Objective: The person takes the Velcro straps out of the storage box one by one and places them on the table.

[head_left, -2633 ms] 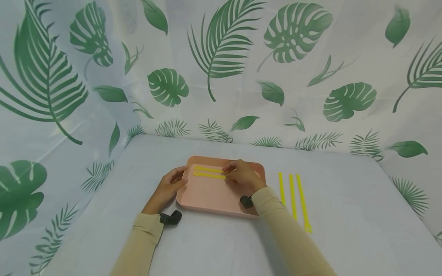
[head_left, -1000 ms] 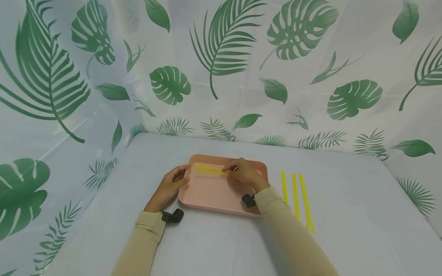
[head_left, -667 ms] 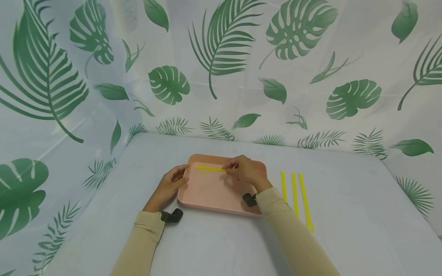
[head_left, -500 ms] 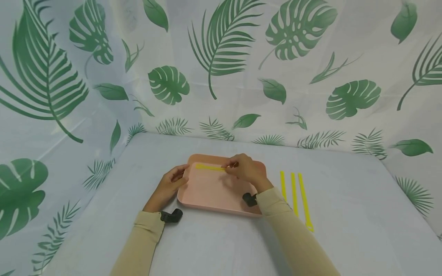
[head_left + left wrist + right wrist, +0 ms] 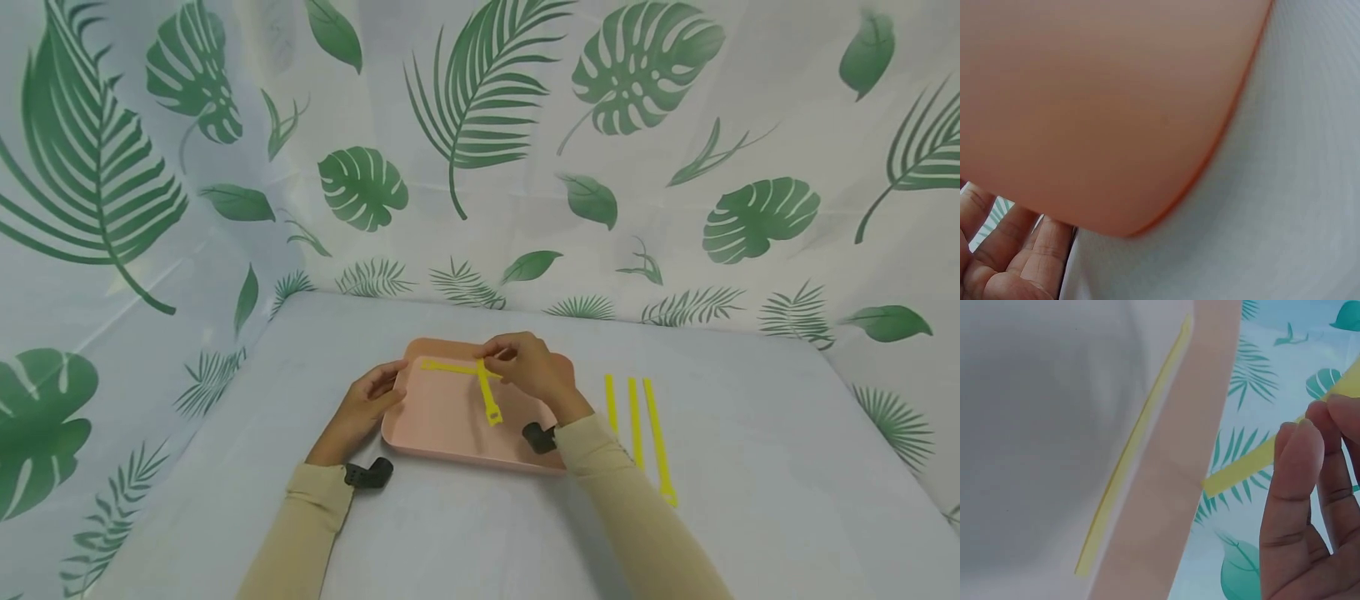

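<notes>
My right hand [image 5: 528,367] pinches a yellow cable tie [image 5: 489,400] between thumb and fingertips over the pink tray [image 5: 442,429]. Its slotted head end hangs down toward the near side; in the right wrist view the flat strap passes between the fingers. A second yellow cable tie [image 5: 448,367] lies along the tray's far side, partly behind the right hand. My left hand [image 5: 360,412] holds the tray's left edge, thumb toward the near side and fingers farther back. In the left wrist view, fingers [image 5: 1047,256] show past the tray's edge.
Right of the tray, three more yellow cable ties [image 5: 658,442] lie side by side on the white table [image 5: 780,467], partly behind the right forearm. A leaf-patterned curtain [image 5: 525,200] closes off the back and sides.
Two cable ties lay side by side in the tray, with my right hand at their right ends. The nearer one is now lifted and swung round, head end toward me. The left hand stays at the tray.
</notes>
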A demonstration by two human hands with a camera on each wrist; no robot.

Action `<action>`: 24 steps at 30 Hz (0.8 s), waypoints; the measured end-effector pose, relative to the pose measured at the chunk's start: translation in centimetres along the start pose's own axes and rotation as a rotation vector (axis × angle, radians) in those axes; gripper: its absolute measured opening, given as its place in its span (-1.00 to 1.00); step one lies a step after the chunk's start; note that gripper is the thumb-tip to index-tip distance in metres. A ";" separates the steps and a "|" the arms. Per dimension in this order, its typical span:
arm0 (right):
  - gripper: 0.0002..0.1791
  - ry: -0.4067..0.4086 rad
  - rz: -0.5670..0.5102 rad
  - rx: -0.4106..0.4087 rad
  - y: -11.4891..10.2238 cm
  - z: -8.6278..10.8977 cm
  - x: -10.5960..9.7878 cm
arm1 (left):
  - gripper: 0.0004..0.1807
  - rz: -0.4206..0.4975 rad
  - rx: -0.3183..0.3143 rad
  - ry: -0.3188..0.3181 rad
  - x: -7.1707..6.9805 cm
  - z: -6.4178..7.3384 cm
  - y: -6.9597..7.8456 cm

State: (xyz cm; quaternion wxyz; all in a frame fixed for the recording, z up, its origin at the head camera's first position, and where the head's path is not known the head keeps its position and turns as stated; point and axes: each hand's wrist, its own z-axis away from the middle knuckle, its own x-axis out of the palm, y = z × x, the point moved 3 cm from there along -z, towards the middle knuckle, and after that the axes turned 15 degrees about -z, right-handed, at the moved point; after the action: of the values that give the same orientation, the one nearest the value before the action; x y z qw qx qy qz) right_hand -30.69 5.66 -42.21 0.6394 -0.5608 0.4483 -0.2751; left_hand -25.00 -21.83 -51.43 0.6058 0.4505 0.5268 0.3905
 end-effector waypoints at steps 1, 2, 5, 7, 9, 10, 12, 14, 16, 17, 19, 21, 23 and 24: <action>-0.79 0.003 -0.009 0.000 0.0 0.0 0.0 | -0.36 0.000 0.006 -0.001 0.0 0.0 0.0; -0.78 0.005 -0.019 -0.002 0.1 0.0 0.1 | -0.36 0.001 0.009 -0.001 0.0 0.1 0.0; -0.76 0.005 -0.049 -0.018 0.2 0.1 0.1 | -0.36 -0.001 0.015 0.000 0.0 0.1 0.0; -0.74 0.005 -0.067 -0.025 0.2 0.2 0.1 | -0.36 -0.009 0.013 0.001 0.1 0.1 0.0; -0.73 0.006 -0.080 -0.030 0.1 0.3 0.1 | -0.36 -0.019 0.015 -0.001 0.1 0.1 0.0; -0.72 0.007 -0.089 -0.034 0.1 0.4 0.1 | -0.36 -0.023 0.014 -0.001 0.1 0.1 0.0; -0.73 0.009 -0.098 -0.042 -0.1 0.5 0.0 | -0.37 -0.026 0.012 0.001 0.0 0.1 0.0; -0.75 0.007 -0.105 -0.050 -0.2 0.6 0.0 | -0.37 -0.026 0.015 0.002 0.0 0.1 0.0; -0.75 0.005 -0.112 -0.047 -0.3 0.7 -0.1 | -0.37 -0.025 0.016 0.002 -0.1 0.1 0.0; -0.76 0.005 -0.114 -0.041 -0.3 0.7 -0.1 | -0.37 -0.025 0.017 0.004 -0.1 0.1 0.1; -0.74 0.002 -0.127 -0.025 -0.2 0.8 -0.2 | -0.37 -0.027 0.019 0.005 -0.1 0.1 0.1; -0.73 0.001 -0.142 -0.010 0.0 0.8 -0.3 | -0.37 -0.027 0.019 0.006 0.0 0.1 0.1; -0.71 0.006 -0.153 0.012 0.3 0.9 -0.5 | -0.37 -0.030 0.020 0.007 0.0 0.1 0.2; -0.71 0.012 -0.155 0.024 0.4 0.9 -0.6 | -0.37 -0.032 0.019 0.008 -0.1 0.1 0.2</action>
State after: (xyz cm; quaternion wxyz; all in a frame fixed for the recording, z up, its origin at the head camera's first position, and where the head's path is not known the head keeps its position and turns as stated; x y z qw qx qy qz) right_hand -30.23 6.72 -42.44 0.6204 -0.5843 0.4040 -0.3324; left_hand -24.95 -21.85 -51.27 0.6056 0.4462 0.5402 0.3772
